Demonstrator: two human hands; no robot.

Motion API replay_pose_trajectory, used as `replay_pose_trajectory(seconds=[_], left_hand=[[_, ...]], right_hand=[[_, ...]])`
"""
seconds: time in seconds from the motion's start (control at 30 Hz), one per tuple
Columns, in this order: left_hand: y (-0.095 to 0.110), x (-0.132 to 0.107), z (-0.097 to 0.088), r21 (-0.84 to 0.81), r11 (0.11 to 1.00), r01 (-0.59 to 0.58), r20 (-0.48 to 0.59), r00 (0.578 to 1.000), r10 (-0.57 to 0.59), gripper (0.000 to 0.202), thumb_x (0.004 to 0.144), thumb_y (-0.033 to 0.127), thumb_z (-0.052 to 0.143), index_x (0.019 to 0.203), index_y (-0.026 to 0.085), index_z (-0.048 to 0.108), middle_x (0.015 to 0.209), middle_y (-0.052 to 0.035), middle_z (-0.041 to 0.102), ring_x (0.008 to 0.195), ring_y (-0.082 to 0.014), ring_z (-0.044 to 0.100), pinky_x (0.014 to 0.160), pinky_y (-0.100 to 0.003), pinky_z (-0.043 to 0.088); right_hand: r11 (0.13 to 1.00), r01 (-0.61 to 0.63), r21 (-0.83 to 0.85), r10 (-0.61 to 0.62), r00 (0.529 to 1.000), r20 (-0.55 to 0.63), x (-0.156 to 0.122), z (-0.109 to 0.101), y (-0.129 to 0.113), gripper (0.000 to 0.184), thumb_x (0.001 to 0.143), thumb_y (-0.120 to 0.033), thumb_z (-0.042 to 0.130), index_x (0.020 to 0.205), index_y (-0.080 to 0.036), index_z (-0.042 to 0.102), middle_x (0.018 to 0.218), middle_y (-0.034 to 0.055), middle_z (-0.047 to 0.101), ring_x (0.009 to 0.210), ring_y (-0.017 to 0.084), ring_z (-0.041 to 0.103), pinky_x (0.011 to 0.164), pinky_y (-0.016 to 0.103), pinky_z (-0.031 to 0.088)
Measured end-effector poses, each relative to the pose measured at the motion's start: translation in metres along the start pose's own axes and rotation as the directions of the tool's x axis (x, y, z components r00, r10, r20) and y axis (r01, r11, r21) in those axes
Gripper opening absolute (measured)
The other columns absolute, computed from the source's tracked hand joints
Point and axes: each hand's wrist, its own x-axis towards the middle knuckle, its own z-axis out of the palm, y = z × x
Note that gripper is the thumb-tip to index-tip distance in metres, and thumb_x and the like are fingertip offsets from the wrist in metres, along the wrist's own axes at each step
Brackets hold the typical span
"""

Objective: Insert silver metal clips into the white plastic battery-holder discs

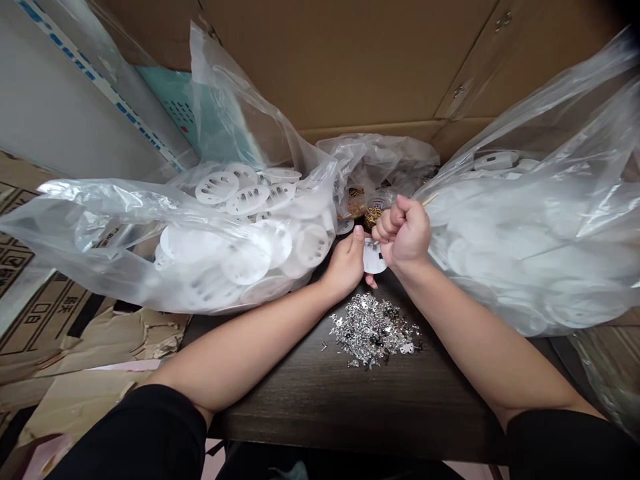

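My left hand (346, 263) is closed on a small white round plastic disc (373, 259), holding it upright above the dark table (350, 400). My right hand (404, 232) is a fist around a thin wooden stick (430, 198), whose tip pokes out at the upper right, and it presses against the disc. A pile of small shiny metal clips (373, 330) lies on the table just below both hands. What the stick's lower end touches is hidden by my fingers.
A clear plastic bag of white slotted discs (235, 227) lies at the left, another large bag of white discs (530, 247) at the right. A smaller bag with gold-coloured parts (367, 200) sits behind my hands. Cardboard box walls (360, 67) stand behind; torn cardboard (90, 347) lies at the left.
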Motion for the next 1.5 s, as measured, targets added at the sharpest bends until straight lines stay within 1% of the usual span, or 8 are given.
replay_pose_trajectory(seconds=[0.1,0.33,0.6,0.97,1.13,1.27,1.43,1.5], left_hand=[[0.0,0.0,0.0,-0.003,1.0,0.003,0.012,1.0,-0.003,0.066,0.102,0.072,0.03,0.107,0.014,0.06,0.05,0.002,0.054,0.036,-0.0139,0.054,0.037,-0.026,0.05],[0.006,0.001,0.001,-0.01,1.0,0.026,0.0,1.0,-0.026,0.069,0.102,0.073,0.024,0.101,0.015,0.06,0.047,0.0021,0.051,0.036,-0.0136,0.053,0.037,-0.025,0.048],[0.011,-0.001,0.002,0.026,0.998,0.051,0.007,0.999,-0.051,0.07,0.104,0.07,0.014,0.1,0.016,0.059,0.044,0.0002,0.05,0.035,-0.0155,0.052,0.037,-0.026,0.046],[0.006,0.002,0.0,0.022,0.999,0.038,0.027,0.999,-0.039,0.08,0.1,0.077,0.013,0.102,0.015,0.064,0.043,-0.0006,0.05,0.035,-0.015,0.052,0.036,-0.025,0.046],[0.006,0.002,0.0,0.003,0.999,0.048,0.015,0.999,-0.048,0.077,0.101,0.076,0.014,0.103,0.016,0.063,0.044,-0.0001,0.05,0.035,-0.015,0.052,0.036,-0.025,0.046],[0.007,0.002,0.001,0.005,0.999,0.054,0.011,0.998,-0.054,0.074,0.102,0.075,0.014,0.097,0.017,0.06,0.044,-0.0001,0.05,0.035,-0.0148,0.051,0.035,-0.025,0.045],[0.008,0.0,0.0,0.058,0.997,0.058,0.008,0.998,-0.059,0.078,0.099,0.08,0.014,0.083,0.017,0.058,0.044,-0.0022,0.049,0.036,-0.014,0.053,0.036,-0.024,0.043],[0.007,0.0,0.001,0.067,0.997,0.042,0.002,0.999,-0.042,0.079,0.098,0.081,0.016,0.084,0.017,0.059,0.044,-0.0023,0.049,0.036,-0.0143,0.053,0.036,-0.024,0.044]], right_hand=[[1.0,-0.014,0.007,0.014,0.999,0.028,0.0,-0.002,-0.003,0.06,0.078,-0.043,0.067,0.053,-0.02,0.018,0.042,-0.0069,0.014,0.036,0.006,0.014,0.037,0.025,0.013],[0.996,0.047,0.076,-0.052,0.996,0.074,-0.004,0.001,-0.01,0.067,0.08,-0.048,0.065,0.055,-0.02,0.01,0.044,-0.0058,0.011,0.037,0.007,0.013,0.039,0.026,0.016],[0.997,0.068,0.042,-0.072,0.992,0.106,-0.003,0.003,-0.002,0.065,0.081,-0.046,0.066,0.052,-0.019,0.014,0.043,-0.0051,0.013,0.038,0.006,0.015,0.041,0.027,0.015],[0.994,0.11,0.026,-0.112,0.983,0.143,-0.006,0.005,-0.001,0.068,0.086,-0.049,0.064,0.052,-0.018,0.015,0.044,-0.0039,0.014,0.039,0.007,0.018,0.043,0.027,0.02],[0.993,0.118,0.021,-0.12,0.982,0.148,-0.007,0.005,-0.001,0.066,0.087,-0.047,0.064,0.052,-0.018,0.017,0.044,-0.0041,0.015,0.039,0.007,0.019,0.043,0.027,0.02],[0.992,0.124,0.003,-0.123,0.979,0.16,-0.007,0.006,0.0,0.062,0.087,-0.043,0.064,0.051,-0.019,0.019,0.044,-0.0043,0.016,0.039,0.007,0.02,0.043,0.028,0.02],[0.989,0.131,-0.074,-0.119,0.982,0.143,-0.007,0.007,0.003,0.061,0.086,-0.046,0.066,0.051,-0.019,0.024,0.044,-0.0049,0.019,0.039,0.007,0.022,0.043,0.027,0.022],[0.987,0.136,-0.088,-0.122,0.981,0.151,-0.007,0.007,0.003,0.061,0.086,-0.046,0.067,0.05,-0.019,0.025,0.043,-0.005,0.02,0.039,0.007,0.022,0.043,0.027,0.023]])
